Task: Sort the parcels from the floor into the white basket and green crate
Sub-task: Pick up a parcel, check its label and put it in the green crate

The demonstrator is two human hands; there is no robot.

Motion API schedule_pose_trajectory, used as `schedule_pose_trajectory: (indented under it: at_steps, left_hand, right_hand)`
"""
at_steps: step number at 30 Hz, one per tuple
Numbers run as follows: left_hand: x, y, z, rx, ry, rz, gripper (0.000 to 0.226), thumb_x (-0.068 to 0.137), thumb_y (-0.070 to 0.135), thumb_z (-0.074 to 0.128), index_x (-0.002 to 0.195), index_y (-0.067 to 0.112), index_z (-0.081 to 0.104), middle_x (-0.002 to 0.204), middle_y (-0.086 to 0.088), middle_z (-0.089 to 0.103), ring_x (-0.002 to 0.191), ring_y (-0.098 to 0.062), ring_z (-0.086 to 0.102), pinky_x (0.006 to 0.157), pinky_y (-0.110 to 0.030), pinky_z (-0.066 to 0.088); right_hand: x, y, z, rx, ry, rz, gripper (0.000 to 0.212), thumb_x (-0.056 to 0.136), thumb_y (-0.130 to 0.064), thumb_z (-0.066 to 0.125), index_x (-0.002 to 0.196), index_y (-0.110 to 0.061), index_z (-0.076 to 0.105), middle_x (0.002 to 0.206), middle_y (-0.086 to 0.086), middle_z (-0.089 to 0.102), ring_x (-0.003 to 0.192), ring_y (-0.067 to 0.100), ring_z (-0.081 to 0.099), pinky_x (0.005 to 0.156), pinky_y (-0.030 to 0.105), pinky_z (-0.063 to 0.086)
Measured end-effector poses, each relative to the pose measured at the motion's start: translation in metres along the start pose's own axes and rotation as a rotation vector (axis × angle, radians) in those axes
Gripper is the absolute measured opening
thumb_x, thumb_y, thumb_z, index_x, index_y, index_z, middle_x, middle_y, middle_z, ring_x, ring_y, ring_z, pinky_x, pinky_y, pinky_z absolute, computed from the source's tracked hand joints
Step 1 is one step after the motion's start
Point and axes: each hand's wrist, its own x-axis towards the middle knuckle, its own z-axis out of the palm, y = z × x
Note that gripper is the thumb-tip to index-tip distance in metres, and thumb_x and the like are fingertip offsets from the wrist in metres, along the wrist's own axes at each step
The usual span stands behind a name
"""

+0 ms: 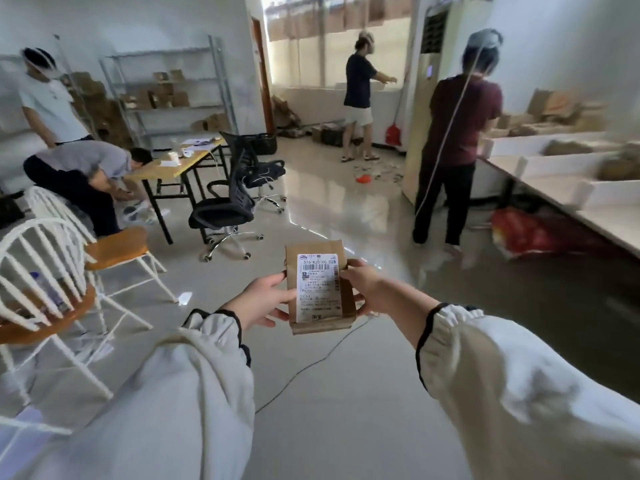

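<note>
Holding one brown paper parcel (320,289) up in the air, dead centre of view, well above the floor (346,427). Upright, tipped just a touch, with the white shipping label (317,285) facing the camera and a barcode near the top.

Gripped from both sides. Left hand (258,301) on the 9 o'clock edge, thumb laid on the front, other fingers curled round the lower back corner. Right hand (363,285) on the 3 o'clock edge, thumb pinching the front near the top of the label, fingers wrapped behind and under. So both sets of fingers clamped on the parcel. Pale baggy sleeves (180,393) with dark cuffs on both arms.

Around it:
- Thin grey cable (304,368) snaking over the floor, off toward 6 o'clock below the parcel.
- Two white spindle-back chairs (117,245) with orange seats out at 9 o'clock.
- Black office chair (225,202) at 11 o'clock, pulled up by a wooden table (173,168), with metal shelving (166,95) full of cardboard boxes further behind.
- Person bent over (83,168) at 10 o'clock, just beside that table.
- Person in a maroon top (464,126) at 1 o'clock, back turned, standing at a long white counter (561,192) running off to 3 o'clock.
- Red bag (519,233) on the floor at 2 o'clock, down by the counter's edge.
</note>
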Motion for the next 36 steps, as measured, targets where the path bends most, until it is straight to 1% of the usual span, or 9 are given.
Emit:
schedule_pose_trajectory:
  at_steps: [4,10,12,14,16,20,27,32,36]
  left_hand:
    - [0.009,0.041,0.066,0.037,-0.158,0.123,0.060,0.088,0.032,0.063,0.142,0.038,0.037,0.099,0.004,0.072,0.082,-0.021,0.072,0.076,-0.034,0.052]
    - [-0.009,0.105,0.187,0.121,-0.426,0.289,0.059,0.085,0.032,0.068,0.138,0.040,0.040,0.093,-0.001,0.074,0.081,-0.026,0.072,0.070,-0.035,0.050]
    - [-0.024,0.125,0.231,0.129,-0.509,0.351,0.043,0.086,0.029,0.067,0.123,0.040,0.049,0.081,0.005,0.075,0.071,-0.020,0.072,0.066,-0.032,0.047]
    - [-0.043,0.143,0.277,0.140,-0.599,0.406,0.027,0.087,0.026,0.067,0.106,0.040,0.054,0.073,0.007,0.074,0.060,-0.013,0.069,0.060,-0.027,0.045]
    - [-0.064,0.160,0.323,0.159,-0.688,0.448,0.033,0.087,0.025,0.066,0.117,0.036,0.056,0.077,0.001,0.075,0.058,-0.015,0.067,0.053,-0.023,0.044]
    - [-0.116,0.190,0.413,0.235,-0.809,0.537,0.061,0.087,0.027,0.067,0.141,0.035,0.040,0.087,0.000,0.075,0.069,-0.016,0.071,0.062,-0.030,0.049]
    - [-0.230,0.222,0.563,0.316,-0.996,0.610,0.067,0.087,0.027,0.067,0.144,0.038,0.033,0.087,0.006,0.075,0.074,-0.014,0.073,0.068,-0.034,0.054]
    - [-0.316,0.233,0.654,0.376,-1.103,0.658,0.066,0.086,0.026,0.068,0.142,0.038,0.035,0.080,0.009,0.075,0.074,-0.015,0.073,0.069,-0.036,0.054]
    - [-0.375,0.234,0.723,0.418,-1.197,0.670,0.065,0.086,0.024,0.068,0.143,0.035,0.037,0.090,0.003,0.073,0.081,-0.019,0.071,0.072,-0.036,0.055]
  right_hand:
    - [-0.042,0.029,-0.071,0.100,0.194,0.024,0.025,0.096,-0.020,0.033,0.115,-0.035,0.043,0.095,0.004,0.060,0.084,0.029,0.060,0.066,0.045,0.053]
    - [-0.136,0.093,-0.173,0.323,0.523,0.069,0.043,0.091,-0.006,0.027,0.119,-0.031,0.048,0.099,0.008,0.064,0.089,0.029,0.064,0.079,0.057,0.053]
    - [-0.173,0.116,-0.204,0.407,0.623,0.081,0.044,0.092,-0.004,0.023,0.115,-0.030,0.049,0.100,0.009,0.064,0.089,0.029,0.065,0.077,0.061,0.052]
    - [-0.213,0.139,-0.232,0.474,0.730,0.079,0.041,0.095,-0.007,0.022,0.115,-0.029,0.050,0.098,0.007,0.065,0.083,0.027,0.066,0.062,0.055,0.057]
    - [-0.254,0.161,-0.256,0.465,0.830,0.070,0.033,0.099,-0.011,0.025,0.113,-0.029,0.048,0.093,0.004,0.064,0.078,0.023,0.064,0.056,0.047,0.056]
    - [-0.341,0.208,-0.301,0.459,0.977,0.063,0.020,0.102,-0.018,0.033,0.115,-0.031,0.041,0.094,0.000,0.060,0.081,0.020,0.059,0.073,0.052,0.050]
    - [-0.495,0.291,-0.360,0.561,1.162,0.097,0.033,0.099,-0.010,0.030,0.121,-0.033,0.040,0.092,0.001,0.061,0.082,0.022,0.059,0.074,0.052,0.052]
    - [-0.591,0.350,-0.388,0.668,1.324,0.123,0.045,0.099,-0.012,0.024,0.136,-0.036,0.034,0.085,0.004,0.062,0.077,0.022,0.061,0.055,0.038,0.050]
    - [-0.658,0.400,-0.407,0.714,1.421,0.152,0.042,0.101,-0.017,0.025,0.138,-0.035,0.034,0.092,0.004,0.061,0.085,0.025,0.060,0.063,0.044,0.051]
